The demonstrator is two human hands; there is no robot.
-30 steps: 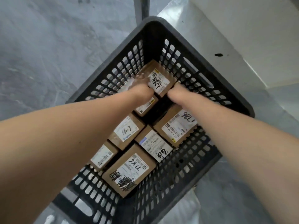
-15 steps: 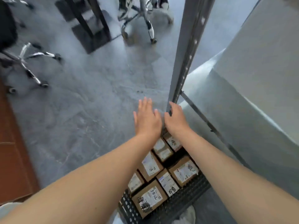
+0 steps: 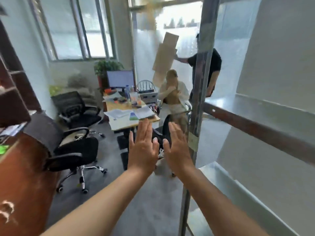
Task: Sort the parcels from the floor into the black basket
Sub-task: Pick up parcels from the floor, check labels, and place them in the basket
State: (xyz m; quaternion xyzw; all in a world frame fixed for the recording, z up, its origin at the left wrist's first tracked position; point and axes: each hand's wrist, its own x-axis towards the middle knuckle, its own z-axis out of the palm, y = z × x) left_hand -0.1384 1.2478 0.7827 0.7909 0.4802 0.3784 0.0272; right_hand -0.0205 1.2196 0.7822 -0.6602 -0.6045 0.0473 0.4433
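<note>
Grey flooring (image 3: 144,210) covers an office lit by tall windows (image 3: 76,28). We look level across the room, so the black basket and the parcels fall outside the view. We cannot tell where they lie, which way their long axes run, or how their faces look.

Hands, count two. We hold the left hand (image 3: 143,147) and the right hand (image 3: 177,149) raised at centre frame, backs toward the camera. Each is flat, with fingers straight, closed together and pointing up and away. They stand side by side, apart by a narrow gap, and grasp nothing.

Chairs, count three. Two black office chairs stand at left, a near one (image 3: 71,150) and a far one (image 3: 76,106). A third dark chair back (image 3: 166,128) shows partly behind the hands.

Desk, count one. The desk (image 3: 126,123) carries loose papers and one monitor (image 3: 120,78). One potted plant (image 3: 107,66) stands behind the monitor.

Shelving. One grey metal upright (image 3: 199,82) rises just right of the right hand. Two pale decks join it, an upper deck (image 3: 247,106) and a lower deck (image 3: 230,181).

Other people, count two. One sits in pale clothing (image 3: 173,94). One stands in a black shirt (image 3: 213,65) and grips a tall cardboard sheet (image 3: 165,55), whose long axis is near upright, with the top tilted right.
</note>
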